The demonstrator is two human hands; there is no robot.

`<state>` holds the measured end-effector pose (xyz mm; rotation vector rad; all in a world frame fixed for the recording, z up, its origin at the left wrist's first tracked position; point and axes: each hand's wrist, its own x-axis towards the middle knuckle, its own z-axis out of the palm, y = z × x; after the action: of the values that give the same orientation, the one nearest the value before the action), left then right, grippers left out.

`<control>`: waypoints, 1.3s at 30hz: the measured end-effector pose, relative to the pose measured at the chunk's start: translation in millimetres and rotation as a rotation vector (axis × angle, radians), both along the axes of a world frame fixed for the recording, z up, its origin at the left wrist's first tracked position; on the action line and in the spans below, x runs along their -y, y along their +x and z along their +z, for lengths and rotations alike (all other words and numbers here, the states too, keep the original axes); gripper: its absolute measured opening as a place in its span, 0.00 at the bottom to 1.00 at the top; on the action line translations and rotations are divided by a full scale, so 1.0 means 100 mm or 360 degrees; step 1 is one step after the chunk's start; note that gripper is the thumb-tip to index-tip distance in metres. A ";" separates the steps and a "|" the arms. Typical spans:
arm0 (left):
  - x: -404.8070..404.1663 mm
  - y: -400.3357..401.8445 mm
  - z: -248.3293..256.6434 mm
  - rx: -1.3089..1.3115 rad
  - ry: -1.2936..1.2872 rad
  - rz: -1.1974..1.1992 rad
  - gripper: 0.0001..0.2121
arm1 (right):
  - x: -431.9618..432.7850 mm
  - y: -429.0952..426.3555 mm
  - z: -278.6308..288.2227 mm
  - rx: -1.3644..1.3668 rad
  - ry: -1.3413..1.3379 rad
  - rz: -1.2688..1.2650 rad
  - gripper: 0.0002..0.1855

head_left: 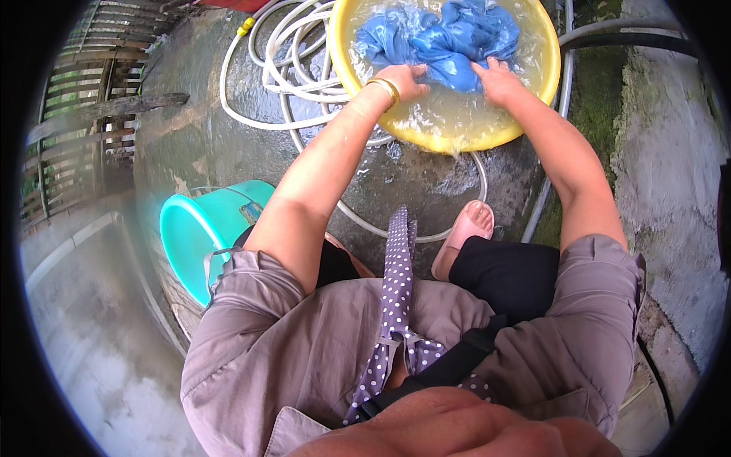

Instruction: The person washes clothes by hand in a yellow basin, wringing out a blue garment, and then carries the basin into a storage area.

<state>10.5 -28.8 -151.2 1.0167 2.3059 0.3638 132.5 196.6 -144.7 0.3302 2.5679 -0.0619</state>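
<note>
A soaked blue cloth (457, 40) lies bunched in cloudy water inside a round yellow plastic basin (451, 143). At the cloth's lower right edge, my right hand (498, 83) has its fingertips closed on the fabric. My left hand (401, 84), with a gold-coloured bangle (386, 91) at the wrist, is over the water just left of the cloth's lower edge. Its thumb and fingers are apart, and I see no fabric between them. Water ripples around the cloth and spills over the basin's near rim.
A white hose (274, 85) with a yellow connector (246, 26) lies coiled left of the basin and loops past my pink slipper (465, 228). A turquoise bucket (191, 240) lies tipped by my left leg. Pipes (565, 85) run along the right. The concrete floor (194, 125) is wet.
</note>
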 end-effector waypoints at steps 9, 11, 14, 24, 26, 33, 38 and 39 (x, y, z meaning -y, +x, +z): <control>-0.20 -0.12 0.42 0.1296 0.0573 0.1200 0.37 | -0.09 -0.31 0.32 -0.1205 -0.1083 -0.0660 0.22; -0.22 -0.17 0.47 0.1693 0.0647 0.1483 0.40 | 0.14 -0.35 0.74 -0.1544 -0.1137 -0.0105 0.20; -0.35 -0.05 0.62 0.2137 0.1237 0.1278 0.34 | 0.57 -0.26 1.21 -0.1743 -0.1240 0.0272 0.16; -0.38 0.06 0.59 0.2511 0.2059 0.1142 0.22 | 0.94 -0.04 1.21 -0.1642 -0.0726 0.1072 0.16; -0.42 0.03 0.68 0.2390 0.2069 0.1216 0.21 | 0.58 -0.12 1.08 -0.1584 -0.0565 0.1024 0.22; -0.27 -0.21 0.87 0.0448 0.1390 0.0943 0.21 | -0.16 -0.02 0.68 -0.0788 0.0205 0.0148 0.26; 0.00 -0.03 0.58 -0.0062 0.0969 0.0454 0.29 | -0.67 -0.06 0.61 0.0226 -0.0671 -0.0363 0.22; 0.03 0.01 0.54 -0.0053 0.0874 0.0427 0.30 | -0.59 -0.11 0.57 0.0227 -0.0684 -0.0363 0.22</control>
<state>11.3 -32.0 -97.3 0.9547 2.4321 1.1436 121.5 255.6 -87.5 0.4400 2.2888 -0.6389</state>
